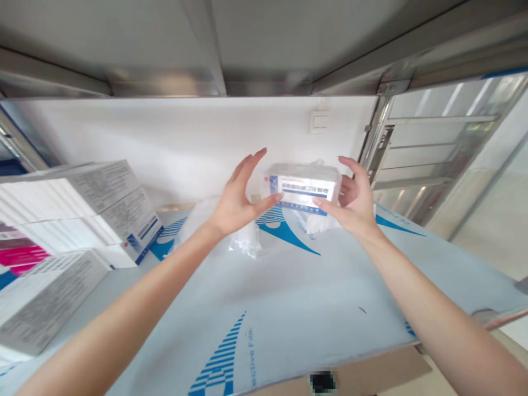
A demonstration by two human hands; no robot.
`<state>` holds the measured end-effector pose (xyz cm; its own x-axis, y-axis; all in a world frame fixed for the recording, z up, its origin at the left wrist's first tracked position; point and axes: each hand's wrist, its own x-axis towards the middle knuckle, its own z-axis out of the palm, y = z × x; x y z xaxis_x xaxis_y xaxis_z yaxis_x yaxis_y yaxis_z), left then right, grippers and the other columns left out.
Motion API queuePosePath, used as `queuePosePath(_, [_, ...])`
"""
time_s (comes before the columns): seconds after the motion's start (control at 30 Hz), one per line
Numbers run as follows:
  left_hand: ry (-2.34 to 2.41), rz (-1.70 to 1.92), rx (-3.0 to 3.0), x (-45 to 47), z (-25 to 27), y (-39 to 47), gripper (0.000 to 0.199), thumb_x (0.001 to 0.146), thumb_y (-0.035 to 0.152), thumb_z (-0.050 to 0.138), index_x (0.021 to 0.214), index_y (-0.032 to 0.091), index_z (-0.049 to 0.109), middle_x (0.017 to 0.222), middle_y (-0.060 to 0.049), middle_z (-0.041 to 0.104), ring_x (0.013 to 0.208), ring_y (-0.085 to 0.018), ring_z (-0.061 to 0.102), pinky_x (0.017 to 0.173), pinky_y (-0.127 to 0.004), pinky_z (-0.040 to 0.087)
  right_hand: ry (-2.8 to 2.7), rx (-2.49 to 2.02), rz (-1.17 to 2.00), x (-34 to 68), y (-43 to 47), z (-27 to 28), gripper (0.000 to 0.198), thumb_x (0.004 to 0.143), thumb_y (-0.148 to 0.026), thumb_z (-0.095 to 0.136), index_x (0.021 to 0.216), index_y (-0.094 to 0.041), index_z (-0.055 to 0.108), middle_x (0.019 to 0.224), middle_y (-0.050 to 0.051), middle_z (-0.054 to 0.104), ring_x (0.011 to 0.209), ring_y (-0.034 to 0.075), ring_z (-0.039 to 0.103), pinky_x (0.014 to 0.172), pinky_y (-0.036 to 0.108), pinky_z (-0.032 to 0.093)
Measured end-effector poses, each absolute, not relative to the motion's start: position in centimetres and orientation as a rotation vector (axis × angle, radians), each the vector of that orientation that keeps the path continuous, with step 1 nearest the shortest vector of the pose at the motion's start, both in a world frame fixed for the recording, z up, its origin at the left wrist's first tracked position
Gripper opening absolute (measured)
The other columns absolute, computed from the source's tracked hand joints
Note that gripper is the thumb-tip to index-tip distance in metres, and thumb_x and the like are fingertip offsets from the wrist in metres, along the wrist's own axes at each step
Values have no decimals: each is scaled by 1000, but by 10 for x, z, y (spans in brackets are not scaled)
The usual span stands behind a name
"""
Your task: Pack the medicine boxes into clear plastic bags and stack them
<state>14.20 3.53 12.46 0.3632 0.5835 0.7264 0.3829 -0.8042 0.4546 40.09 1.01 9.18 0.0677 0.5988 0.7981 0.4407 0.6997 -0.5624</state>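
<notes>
A small white and blue printed box point(303, 193), wrapped in clear plastic, is held above the shelf near the back wall. My right hand point(357, 201) grips its right end, thumb on the front face and fingers around the far side. At the box's left end is my left hand point(243, 198), with fingers spread and raised. Its thumb tip overlaps the box's front edge; whether it presses on it I cannot tell. Beneath and behind the hands lie crumpled clear plastic bags point(245, 242), partly hidden by my left hand and wrist.
Stacked white boxes point(105, 212) with blue ends stand at the left, with another group of boxes point(49, 302) nearer me. Protective film point(289, 297) covers the shelf. A metal upper shelf point(264, 44) hangs low overhead, and a metal post point(377, 135) rises at the right. A switch point(320, 121) is on the wall.
</notes>
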Motion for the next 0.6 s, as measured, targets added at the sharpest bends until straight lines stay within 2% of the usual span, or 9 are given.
queuePosePath(0.1, [888, 1160, 2366, 73, 123, 12, 82, 82, 48, 74, 153, 32, 34, 153, -9, 47, 138, -30, 47, 107, -44, 49, -1730, -705, 465, 356, -3, 87, 101, 68, -43, 84, 149, -32, 25, 100, 2, 66, 89, 24, 68, 81, 42, 58])
queuePosePath(0.13, [886, 1070, 2352, 54, 120, 5, 80, 81, 47, 76, 150, 31, 40, 149, -9, 51, 134, -29, 52, 106, -43, 49, -1788, -673, 551, 343, -7, 85, 100, 69, -42, 84, 149, -33, 25, 102, 2, 66, 90, 23, 68, 82, 41, 58])
queuePosePath(0.23, [912, 884, 2359, 11, 105, -12, 67, 75, 46, 81, 135, 26, 59, 136, -8, 62, 120, -27, 61, 104, -41, 51, -1981, -664, 717, 313, -11, 77, 96, 70, -38, 84, 149, -34, 29, 120, 6, 63, 103, 25, 67, 88, 42, 57])
queuePosePath(0.3, [942, 843, 2433, -6, 97, -19, 63, 73, 45, 82, 129, 24, 63, 127, -8, 66, 113, -26, 63, 99, -40, 52, -2128, -709, 697, 299, -10, 75, 96, 69, -37, 84, 150, -34, 33, 131, 7, 58, 109, 26, 65, 92, 42, 56])
queuePosePath(0.4, [947, 779, 2569, -21, 87, -23, 67, 72, 45, 83, 132, 25, 60, 121, -8, 67, 107, -25, 64, 95, -42, 52, -2356, -757, 537, 285, -6, 75, 98, 65, -37, 86, 150, -31, 38, 139, 9, 55, 114, 29, 61, 94, 42, 54])
queuePosePath(0.6, [852, 643, 2629, -28, 72, -21, 67, 78, 45, 79, 137, 23, 55, 126, -11, 64, 113, -26, 62, 99, -44, 51, -2594, -815, 391, 281, -4, 68, 97, 67, -42, 85, 151, -31, 38, 141, 10, 55, 127, 32, 54, 109, 48, 43])
